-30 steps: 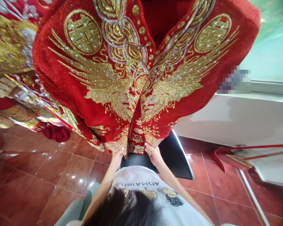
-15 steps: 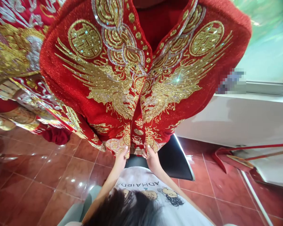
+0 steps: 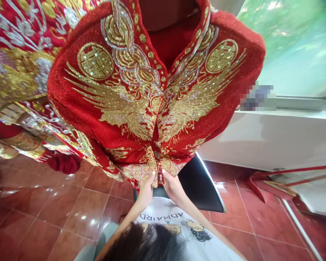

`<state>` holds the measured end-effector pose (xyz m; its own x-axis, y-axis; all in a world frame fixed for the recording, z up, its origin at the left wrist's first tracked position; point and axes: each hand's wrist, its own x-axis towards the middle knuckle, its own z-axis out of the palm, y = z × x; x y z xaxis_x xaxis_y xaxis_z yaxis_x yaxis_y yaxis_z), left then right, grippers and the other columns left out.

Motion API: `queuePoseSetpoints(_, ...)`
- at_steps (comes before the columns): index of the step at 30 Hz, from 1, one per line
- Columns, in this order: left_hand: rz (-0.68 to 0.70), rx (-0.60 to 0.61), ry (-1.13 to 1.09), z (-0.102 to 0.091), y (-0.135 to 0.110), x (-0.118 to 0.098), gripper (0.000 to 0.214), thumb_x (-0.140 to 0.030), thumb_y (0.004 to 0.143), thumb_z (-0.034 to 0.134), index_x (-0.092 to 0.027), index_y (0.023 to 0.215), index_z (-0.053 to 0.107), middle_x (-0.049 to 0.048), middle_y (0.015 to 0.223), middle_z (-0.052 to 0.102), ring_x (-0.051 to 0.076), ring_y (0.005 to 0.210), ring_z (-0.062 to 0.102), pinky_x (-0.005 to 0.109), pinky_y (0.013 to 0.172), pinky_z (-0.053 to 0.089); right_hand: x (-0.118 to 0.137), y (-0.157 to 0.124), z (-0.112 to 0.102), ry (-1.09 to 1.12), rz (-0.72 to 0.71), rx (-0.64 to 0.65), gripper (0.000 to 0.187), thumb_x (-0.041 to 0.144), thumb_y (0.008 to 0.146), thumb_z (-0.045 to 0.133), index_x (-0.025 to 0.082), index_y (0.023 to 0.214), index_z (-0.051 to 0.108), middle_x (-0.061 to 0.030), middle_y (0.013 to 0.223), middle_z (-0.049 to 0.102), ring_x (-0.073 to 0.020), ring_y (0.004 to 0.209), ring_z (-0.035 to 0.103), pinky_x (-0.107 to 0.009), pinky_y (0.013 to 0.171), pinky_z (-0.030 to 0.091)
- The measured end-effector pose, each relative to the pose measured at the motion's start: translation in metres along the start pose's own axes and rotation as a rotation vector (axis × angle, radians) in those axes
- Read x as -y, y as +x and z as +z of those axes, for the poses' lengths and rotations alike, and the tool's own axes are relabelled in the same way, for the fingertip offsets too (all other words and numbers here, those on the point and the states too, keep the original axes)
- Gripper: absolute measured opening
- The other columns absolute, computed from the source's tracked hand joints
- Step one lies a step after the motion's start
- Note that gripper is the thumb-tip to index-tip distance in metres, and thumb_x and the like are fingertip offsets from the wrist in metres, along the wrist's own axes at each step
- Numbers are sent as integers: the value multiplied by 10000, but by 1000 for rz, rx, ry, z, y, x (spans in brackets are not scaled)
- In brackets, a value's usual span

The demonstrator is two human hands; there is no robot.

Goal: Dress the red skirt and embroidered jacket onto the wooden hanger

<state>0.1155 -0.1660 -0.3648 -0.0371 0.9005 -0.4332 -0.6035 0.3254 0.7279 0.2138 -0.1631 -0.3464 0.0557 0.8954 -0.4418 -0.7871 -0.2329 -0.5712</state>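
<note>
In the head view, one red jacket [image 3: 154, 94] with gold and silver embroidery hung right before the person, filling the upper middle of the picture. Its long axis ran from top to bottom: the open collar pointed up and away, the hem pointed down toward the person's chest. The front opening ran along that axis, nearly shut from the chest down and spread wide at the neck. Each front panel carried one round gold medallion and one winged gold bird, making two medallions and two birds, mirrored across the opening.

Both hands met at the bottom of the opening. The left hand [image 3: 146, 187] had its fingers curled and pinched on the hem edge of the panel on its side. The right hand [image 3: 171, 185] pinched the facing edge just beside it, so that the two hands almost touched. What lay between the fingertips was too small to tell.

Below the hem stood one black chair [image 3: 201, 185], and nearer the camera showed the person's white printed shirt [image 3: 179, 232]. To the left hung more red and gold garments [image 3: 19, 72]; how many could not be told. The floor [image 3: 43, 210] was of glossy red tiles, and a white ledge [image 3: 277, 137] ran along the right under a window
</note>
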Motion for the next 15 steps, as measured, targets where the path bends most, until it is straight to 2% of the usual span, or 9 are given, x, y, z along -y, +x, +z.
queuePoseSetpoints(4,61,26,-64,12,-8,-9,405,-340,623,826,-214,981,684,25,989,735,223,1040,651,418,1044,413,8,-9,12,7,23,18,290,230,547,862,161,732,649,30,665,658,-94,584,584,-221,606,504)
queuePoseSetpoints(9,88,31,-53,14,-9,-12,410,-327,647,814,-209,1014,676,32,1005,734,233,1098,632,426,1071,398,7,-13,16,-8,-6,80,359,264,604,829,184,908,656,-16,862,720,-193,834,670,-318,753,543)
queuePoseSetpoints(15,107,18,-16,16,-10,-12,526,-369,619,824,-212,1090,650,53,1073,721,256,1121,621,449,1067,400,3,-11,18,14,-23,70,513,264,595,834,198,1062,634,-20,906,731,-205,862,682,-347,818,542)
